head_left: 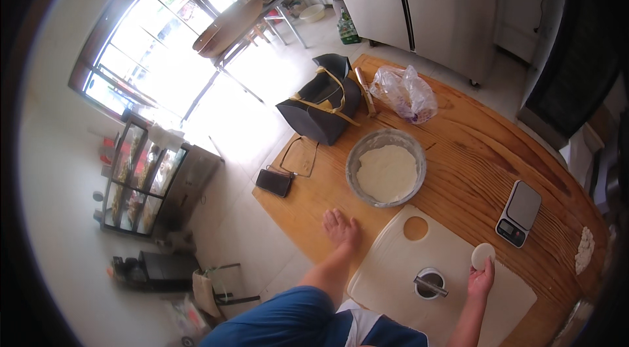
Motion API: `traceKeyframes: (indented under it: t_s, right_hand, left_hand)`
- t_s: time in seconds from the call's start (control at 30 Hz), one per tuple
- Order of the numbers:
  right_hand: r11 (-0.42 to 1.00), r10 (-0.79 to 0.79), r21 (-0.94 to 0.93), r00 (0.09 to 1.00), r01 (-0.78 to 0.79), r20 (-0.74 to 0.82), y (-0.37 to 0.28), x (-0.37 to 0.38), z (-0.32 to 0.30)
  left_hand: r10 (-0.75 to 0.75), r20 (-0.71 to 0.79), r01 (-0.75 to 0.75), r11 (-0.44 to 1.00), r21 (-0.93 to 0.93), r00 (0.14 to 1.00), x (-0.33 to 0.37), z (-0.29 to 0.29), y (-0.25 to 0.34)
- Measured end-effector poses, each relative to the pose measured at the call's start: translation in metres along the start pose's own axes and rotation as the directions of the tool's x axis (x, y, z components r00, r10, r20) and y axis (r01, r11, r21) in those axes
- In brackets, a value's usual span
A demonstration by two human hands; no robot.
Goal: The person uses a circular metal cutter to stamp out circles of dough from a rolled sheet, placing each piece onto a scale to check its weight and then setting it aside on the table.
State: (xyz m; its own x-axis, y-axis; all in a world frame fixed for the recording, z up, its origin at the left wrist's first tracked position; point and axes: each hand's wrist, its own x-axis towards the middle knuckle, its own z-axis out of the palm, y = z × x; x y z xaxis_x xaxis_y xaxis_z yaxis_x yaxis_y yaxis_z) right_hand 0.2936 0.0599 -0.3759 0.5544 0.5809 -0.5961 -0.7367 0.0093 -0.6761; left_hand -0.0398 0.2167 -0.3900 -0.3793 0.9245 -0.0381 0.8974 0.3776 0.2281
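My right hand is closed on a round white lid, held up at the right part of a cream cutting board. Left of that hand, on the board, stands a small white jar with a dark inside. A metal utensil lies across its mouth; its kind is hard to make out. My left hand rests on the wooden table with its fingers stretched out, holding nothing. Beyond the board sits a metal bowl with pale dough in it.
A kitchen scale lies right of the board, with white flour near the table's right edge. Farther back are a dark bag, a clear plastic bag and a wooden-handled tool. A phone lies at the left edge.
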Motion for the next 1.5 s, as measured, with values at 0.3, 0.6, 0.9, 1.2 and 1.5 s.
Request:
traceKeyframes:
  t_s: [0.3,0.6,0.9,1.2,1.5]
  right_hand:
    - [0.987,-0.053,-0.141,0.991,0.070,0.121,0.004,-0.008,0.018]
    - [0.864,0.047,-0.494,0.993,-0.093,-0.104,0.024,-0.009,0.039]
    - [0.905,0.024,-0.426,0.999,-0.002,0.046,0.008,-0.018,0.029]
    - [0.840,-0.399,-0.433,0.913,0.327,-0.084,-0.077,0.077,0.052]
    - [0.207,-0.755,-0.921,0.652,0.330,0.064,-0.080,0.086,-0.046]
  left_hand:
    - [0.032,-0.089,-0.028,0.999,0.044,0.995,-0.003,0.002,-0.011]
    - [0.067,0.003,-0.066,0.967,0.247,0.998,0.014,0.002,-0.023]
    - [0.126,-0.055,-0.110,0.967,0.230,0.991,0.007,0.006,-0.010]
    - [0.073,-0.035,-0.060,0.957,0.284,0.997,0.020,0.010,-0.024]
    - [0.136,-0.081,-0.115,0.970,0.215,0.987,0.011,0.003,-0.014]
